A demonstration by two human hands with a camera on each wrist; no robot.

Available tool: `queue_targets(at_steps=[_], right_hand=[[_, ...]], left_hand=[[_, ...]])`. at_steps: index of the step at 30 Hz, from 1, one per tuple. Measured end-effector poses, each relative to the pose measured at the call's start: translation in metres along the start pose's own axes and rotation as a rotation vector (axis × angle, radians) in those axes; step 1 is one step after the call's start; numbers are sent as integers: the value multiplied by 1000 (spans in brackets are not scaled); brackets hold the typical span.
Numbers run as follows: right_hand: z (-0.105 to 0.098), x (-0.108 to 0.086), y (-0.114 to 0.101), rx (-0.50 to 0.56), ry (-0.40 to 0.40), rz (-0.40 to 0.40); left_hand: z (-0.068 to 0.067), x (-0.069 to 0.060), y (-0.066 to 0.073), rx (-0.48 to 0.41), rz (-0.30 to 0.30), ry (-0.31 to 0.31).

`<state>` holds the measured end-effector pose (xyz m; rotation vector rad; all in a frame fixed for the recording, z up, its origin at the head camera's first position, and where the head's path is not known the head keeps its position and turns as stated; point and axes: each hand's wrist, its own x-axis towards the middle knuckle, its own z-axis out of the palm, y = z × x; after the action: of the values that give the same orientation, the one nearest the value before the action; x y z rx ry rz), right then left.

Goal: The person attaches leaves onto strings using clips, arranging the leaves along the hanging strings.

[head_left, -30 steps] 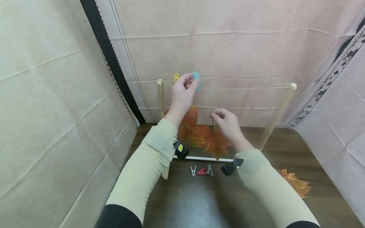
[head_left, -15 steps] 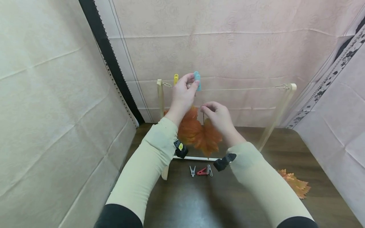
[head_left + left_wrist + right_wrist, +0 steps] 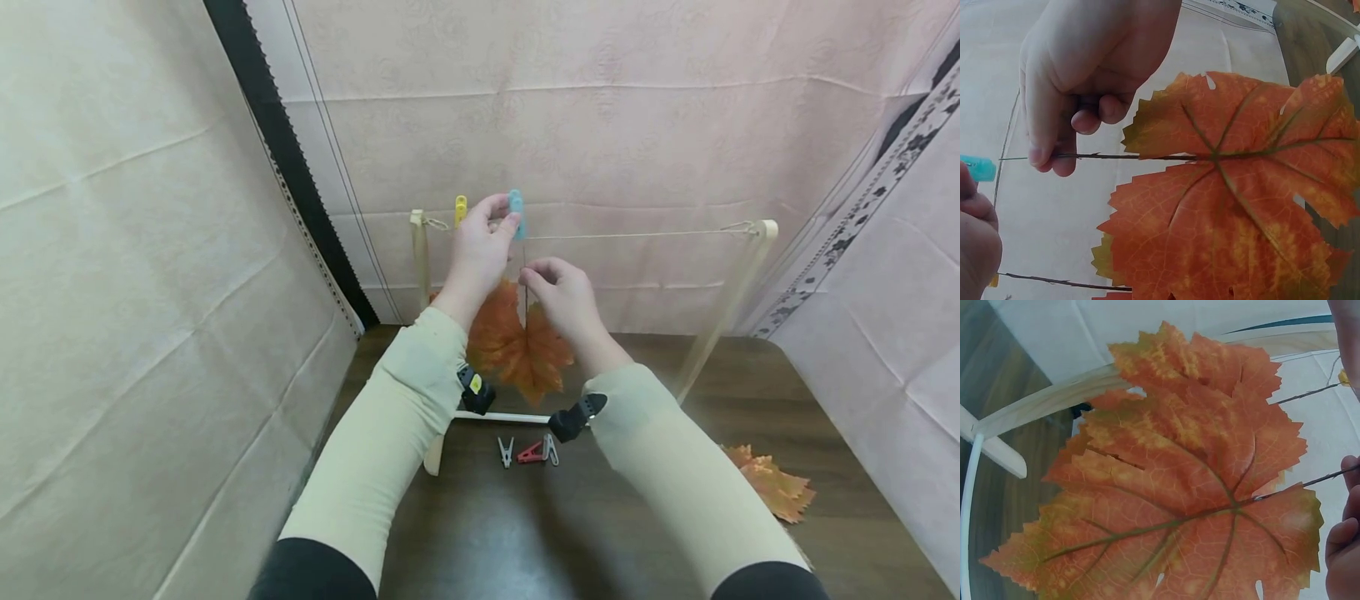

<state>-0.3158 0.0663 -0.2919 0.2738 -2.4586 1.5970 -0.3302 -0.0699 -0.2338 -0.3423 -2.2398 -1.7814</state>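
Observation:
A light blue clothespin is pinched in my left hand, right at the thin string. Below it my right hand pinches the dark stem of an orange artificial maple leaf, which hangs downward. In the left wrist view the stem's thin tip crosses the string close to the clothespin; whether they touch I cannot tell. Behind, a second orange leaf hangs on its own stem near a yellow clothespin on the string. My left hand partly hides that leaf in the head view.
The string runs between two pale wooden posts, joined low by a white rod. On the dark table lie a grey clothespin, a red clothespin and another grey one. Orange-yellow leaves lie at right.
My right hand has moved left and up with the leaf, bringing its stem under the blue clothespin. My left hand stays nearly in place with the clothespin.

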Motion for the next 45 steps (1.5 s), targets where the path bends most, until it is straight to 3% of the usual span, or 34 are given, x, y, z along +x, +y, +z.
queue_targets(at_steps=[5, 19, 30, 37, 45], right_hand=[[0, 0, 0, -8, 26, -5], [9, 3, -4, -20, 58, 18], [5, 9, -2, -52, 84, 26], [10, 9, -9, 14, 120, 11], [13, 10, -6, 106, 83, 9]], left_hand=[[6, 0, -2, 90, 40, 50], [5, -2, -2, 106, 41, 91], [8, -1, 0, 147, 53, 71], [7, -2, -2, 127, 39, 78], [6, -3, -3, 147, 12, 59]])
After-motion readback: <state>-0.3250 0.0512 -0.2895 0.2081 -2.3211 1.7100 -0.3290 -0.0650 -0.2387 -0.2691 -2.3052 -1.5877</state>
